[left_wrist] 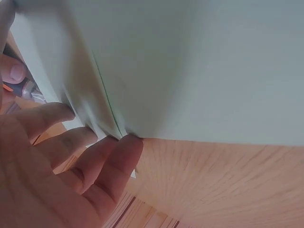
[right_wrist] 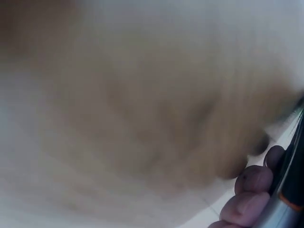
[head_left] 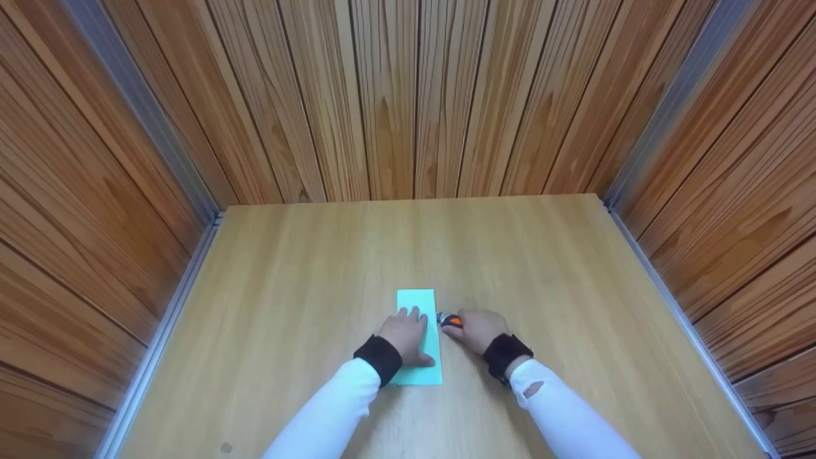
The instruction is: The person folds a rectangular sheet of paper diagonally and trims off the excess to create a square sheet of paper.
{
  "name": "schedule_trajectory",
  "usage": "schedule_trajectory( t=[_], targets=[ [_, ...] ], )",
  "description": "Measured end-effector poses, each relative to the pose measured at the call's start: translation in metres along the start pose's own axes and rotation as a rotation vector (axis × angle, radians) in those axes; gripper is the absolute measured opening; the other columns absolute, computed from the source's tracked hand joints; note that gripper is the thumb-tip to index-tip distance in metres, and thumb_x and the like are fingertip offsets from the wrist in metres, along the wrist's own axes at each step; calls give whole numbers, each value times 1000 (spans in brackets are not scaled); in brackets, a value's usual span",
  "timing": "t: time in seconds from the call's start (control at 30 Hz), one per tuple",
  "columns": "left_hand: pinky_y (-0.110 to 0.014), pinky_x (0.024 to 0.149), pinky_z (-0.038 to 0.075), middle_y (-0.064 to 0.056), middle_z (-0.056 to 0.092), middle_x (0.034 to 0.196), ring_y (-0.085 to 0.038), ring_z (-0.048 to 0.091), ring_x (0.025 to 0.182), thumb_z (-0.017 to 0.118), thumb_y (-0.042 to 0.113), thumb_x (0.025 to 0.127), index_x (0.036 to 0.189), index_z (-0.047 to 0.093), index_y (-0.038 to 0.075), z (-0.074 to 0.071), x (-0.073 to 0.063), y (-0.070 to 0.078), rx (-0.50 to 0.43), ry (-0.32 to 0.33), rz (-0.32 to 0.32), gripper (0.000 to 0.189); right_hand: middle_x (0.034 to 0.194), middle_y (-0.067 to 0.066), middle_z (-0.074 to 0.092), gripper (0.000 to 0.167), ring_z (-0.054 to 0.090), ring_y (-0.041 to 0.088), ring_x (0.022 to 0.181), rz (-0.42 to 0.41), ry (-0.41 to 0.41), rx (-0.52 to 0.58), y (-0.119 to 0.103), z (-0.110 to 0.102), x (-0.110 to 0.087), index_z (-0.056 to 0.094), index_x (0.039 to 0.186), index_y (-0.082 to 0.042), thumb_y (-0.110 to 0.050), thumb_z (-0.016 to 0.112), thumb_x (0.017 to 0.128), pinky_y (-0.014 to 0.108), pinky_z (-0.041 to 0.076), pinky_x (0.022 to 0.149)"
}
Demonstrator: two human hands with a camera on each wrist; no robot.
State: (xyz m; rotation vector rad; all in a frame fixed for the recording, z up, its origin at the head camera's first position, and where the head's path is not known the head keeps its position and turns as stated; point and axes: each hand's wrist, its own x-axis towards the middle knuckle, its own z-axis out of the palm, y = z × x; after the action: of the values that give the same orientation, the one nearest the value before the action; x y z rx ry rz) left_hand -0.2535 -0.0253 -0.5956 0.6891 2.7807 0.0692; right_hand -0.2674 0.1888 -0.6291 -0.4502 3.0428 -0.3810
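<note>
A light turquoise sheet of paper [head_left: 415,298] lies lengthwise in front of me, long and narrow. My left hand [head_left: 405,335] presses flat on it with fingers spread and thumb out toward its right edge. In the left wrist view the fingertips [left_wrist: 130,142] rest on the paper, where a thin green line runs lengthwise. My right hand [head_left: 482,328] grips a black and orange utility knife [head_left: 452,320], its metallic tip right at the paper's right edge. The right wrist view shows curled fingers [right_wrist: 251,199] against the knife's handle [right_wrist: 289,190]; the blade is hidden there.
The wooden tabletop [head_left: 306,280] spreads around the paper on all sides. Wood-plank walls [head_left: 382,102] stand at the back and both sides, with grey metal rails [head_left: 159,350] along the table's side edges. A small dark spot [head_left: 226,447] marks the front left.
</note>
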Motion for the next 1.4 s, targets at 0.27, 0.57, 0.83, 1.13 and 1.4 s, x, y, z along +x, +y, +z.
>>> schedule_trajectory(
  t=[0.27, 0.57, 0.83, 1.13, 1.4],
  targets=[
    [-53, 125, 44, -17, 44, 172, -40, 43, 159, 81, 64, 91, 165, 47, 10, 0, 0, 0, -26, -29, -13, 98, 74, 1, 59, 43, 54, 20, 67, 63, -44, 12, 1, -1, 0, 70, 96, -10, -53, 73, 101, 32, 39, 65],
    [-54, 125, 44, -16, 44, 172, -39, 42, 159, 81, 62, 92, 165, 47, 11, 0, -1, 0, -32, -28, -17, 96, 76, 4, 63, 48, 57, 23, 69, 21, -27, -17, -2, -4, 4, 70, 100, -7, -54, 70, 103, 35, 43, 65],
    [-54, 127, 42, -16, 43, 173, -39, 40, 161, 81, 62, 92, 166, 46, 11, -1, -2, 0, -49, -40, -24, 96, 72, 6, 63, 47, 57, 25, 62, 16, 22, -63, -1, 0, 4, 68, 94, -7, -53, 74, 101, 38, 46, 58],
    [-54, 126, 43, -16, 42, 173, -39, 40, 161, 81, 62, 92, 166, 45, 12, 1, 1, 1, -52, -48, -25, 96, 71, 6, 63, 49, 57, 24, 60, 5, 44, -149, -1, 0, 4, 69, 98, -7, -56, 71, 101, 38, 50, 56],
    [-53, 125, 45, -16, 44, 172, -39, 42, 160, 80, 64, 92, 165, 47, 11, 1, 2, 0, -21, -49, -13, 96, 78, 9, 69, 52, 61, 25, 66, 24, 5, -135, -5, -2, 8, 70, 107, -5, -57, 68, 103, 41, 56, 62]
  ],
)
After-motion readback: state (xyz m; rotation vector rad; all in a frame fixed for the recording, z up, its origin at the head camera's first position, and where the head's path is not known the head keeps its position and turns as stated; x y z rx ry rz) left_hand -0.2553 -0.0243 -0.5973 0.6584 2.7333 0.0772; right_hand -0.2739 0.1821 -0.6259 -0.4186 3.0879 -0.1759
